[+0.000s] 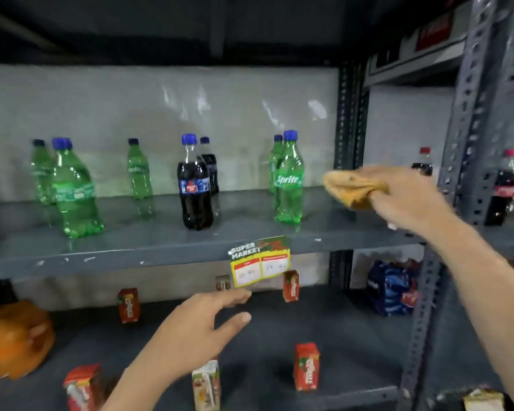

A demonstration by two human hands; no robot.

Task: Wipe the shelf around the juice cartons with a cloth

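Right hand grips a cloth at 3 o'clock of the Sprite bottle; left hand spread wide below the "SUPER MARKET" tag.

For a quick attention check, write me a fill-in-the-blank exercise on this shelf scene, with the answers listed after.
1. The orange cloth is bunched in the person's ____ hand.
2. The cloth is held up at the level of the shelf that carries the ____, not the juice cartons.
3. The left hand is open and holds ____.
4. The caps on the green bottles are ____.

Answers: right; bottles; nothing; blue
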